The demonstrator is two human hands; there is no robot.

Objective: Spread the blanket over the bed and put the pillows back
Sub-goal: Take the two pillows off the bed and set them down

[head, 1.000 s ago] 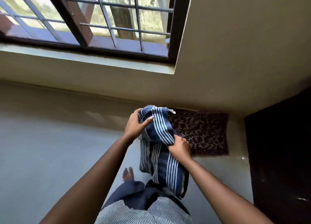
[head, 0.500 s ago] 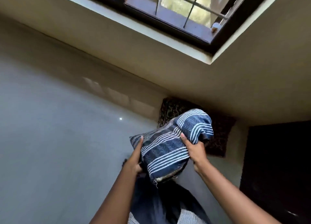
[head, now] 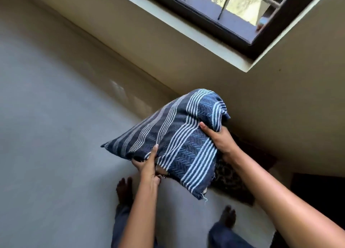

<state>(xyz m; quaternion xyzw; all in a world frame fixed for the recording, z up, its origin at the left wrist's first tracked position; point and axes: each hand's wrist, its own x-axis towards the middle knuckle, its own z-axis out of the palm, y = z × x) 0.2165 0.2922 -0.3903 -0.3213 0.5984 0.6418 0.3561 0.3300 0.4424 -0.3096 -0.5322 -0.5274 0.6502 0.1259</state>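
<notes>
Fingers [head: 137, 163] of left hand [head: 149, 169]: clamped on lower edge of blanket [head: 177, 136]. Right hand [head: 221, 138]: gripping upper fold. Blanket: bundled, aloft between both grips. Patterned mat [head: 229, 180]: beneath right fingers. Bed: unseen. Step: carrying, unspread. Next, likely: reach bed, shake open.

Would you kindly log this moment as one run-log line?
phase: holding | striped blanket: folded, held above floor | left hand: grips lower edge | right hand: grips upper end | bed: not in view
</notes>
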